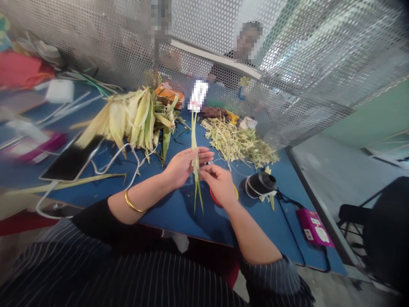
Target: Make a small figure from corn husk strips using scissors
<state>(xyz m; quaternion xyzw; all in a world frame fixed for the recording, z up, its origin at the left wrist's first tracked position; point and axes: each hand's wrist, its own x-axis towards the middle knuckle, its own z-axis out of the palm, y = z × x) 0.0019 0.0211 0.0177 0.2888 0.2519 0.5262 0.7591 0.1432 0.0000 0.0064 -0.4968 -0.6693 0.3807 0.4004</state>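
A pale green corn husk strip [194,138] stands upright between my hands over the blue table [188,226], its lower end split into thin tails. My left hand [182,167] holds the strip between thumb and fingers, the other fingers stretched out behind it. Lower down, the thumb and forefinger of my right hand [221,182] pinch the same strip from the right side. Under my right hand shows a red and yellow curved edge [215,197], mostly hidden; I cannot make out what it belongs to.
Husks lie heaped in a bundle [136,117] at back left, beside a phone [72,161] with white cables. Shredded husk [241,143] is piled at back right. A black spool [260,184] and a magenta power strip [315,228] sit rightward. Behind a perforated partition [204,32] is a person.
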